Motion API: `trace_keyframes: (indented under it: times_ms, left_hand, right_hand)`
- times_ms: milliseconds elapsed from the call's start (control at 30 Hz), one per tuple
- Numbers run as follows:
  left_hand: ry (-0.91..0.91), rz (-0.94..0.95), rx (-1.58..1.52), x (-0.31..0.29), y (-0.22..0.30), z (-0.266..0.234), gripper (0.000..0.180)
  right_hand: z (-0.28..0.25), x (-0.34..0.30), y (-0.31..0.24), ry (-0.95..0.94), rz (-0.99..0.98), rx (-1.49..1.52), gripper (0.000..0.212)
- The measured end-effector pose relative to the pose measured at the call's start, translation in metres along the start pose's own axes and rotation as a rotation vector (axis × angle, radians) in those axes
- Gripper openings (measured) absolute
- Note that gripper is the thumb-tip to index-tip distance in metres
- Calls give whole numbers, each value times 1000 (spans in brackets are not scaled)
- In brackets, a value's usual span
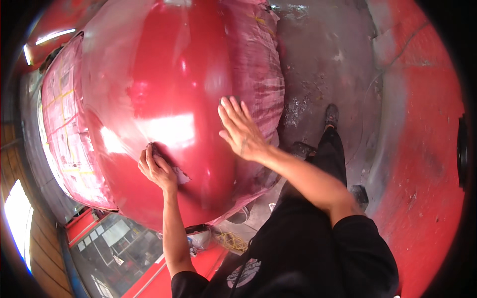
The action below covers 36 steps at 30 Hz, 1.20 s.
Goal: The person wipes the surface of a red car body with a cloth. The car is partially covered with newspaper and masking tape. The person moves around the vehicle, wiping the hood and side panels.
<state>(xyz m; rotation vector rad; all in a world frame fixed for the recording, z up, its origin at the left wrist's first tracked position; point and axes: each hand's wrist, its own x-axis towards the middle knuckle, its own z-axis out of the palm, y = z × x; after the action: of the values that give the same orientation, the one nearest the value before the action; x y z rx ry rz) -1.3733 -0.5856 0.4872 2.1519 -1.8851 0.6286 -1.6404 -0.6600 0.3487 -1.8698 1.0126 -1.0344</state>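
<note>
Two hands at a red car panel (154, 104), head view.

Left hand's (158, 171) curled round a pinkish rag (182, 176) on it; right hand's (242, 131) flat, fingers straight, by the masking sheet (258, 74) edging the right side. Gray floor (323, 54) beyond that; coiled yellow cord (232, 242) past the near edge.

Carrier: large, glossy red, curved vehicle panel (164, 107). Directly on it, near part: pale pinkish, ragged-edged piece (182, 176), material unclear, held under left grip (158, 170). Right side: wrinkled, pink-stained masking sheet (256, 74).
</note>
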Motion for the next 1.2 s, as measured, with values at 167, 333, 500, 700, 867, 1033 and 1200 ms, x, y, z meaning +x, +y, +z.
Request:
trace_keyframes:
  times_ms: [167,333,500,700,867,1033,1200]
  left_hand:
    - [1,25,-43,8,7,9,34]
    - [7,-12,-6,-3,-5,1,34]
    - [-3,-6,-22,3,-1,1,35]
    - [-20,-23,36,2,6,2,36]
    - [-60,-34,106,2,3,0,36]
    - [-80,52,54,22,18,3,32]
    - [64,315,-255,150,121,46,31]
  right_hand:
    - [-49,157,71,222,-10,-126,63]
    - [1,35,8,42,0,-87,69]
    - [-23,83,42,88,-60,-225,64]
    - [-9,65,34,107,35,-70,70]
    - [-19,65,44,42,-10,-5,66]
    - [-73,150,103,59,18,152,61]
    - [-164,2,152,57,494,328,49]
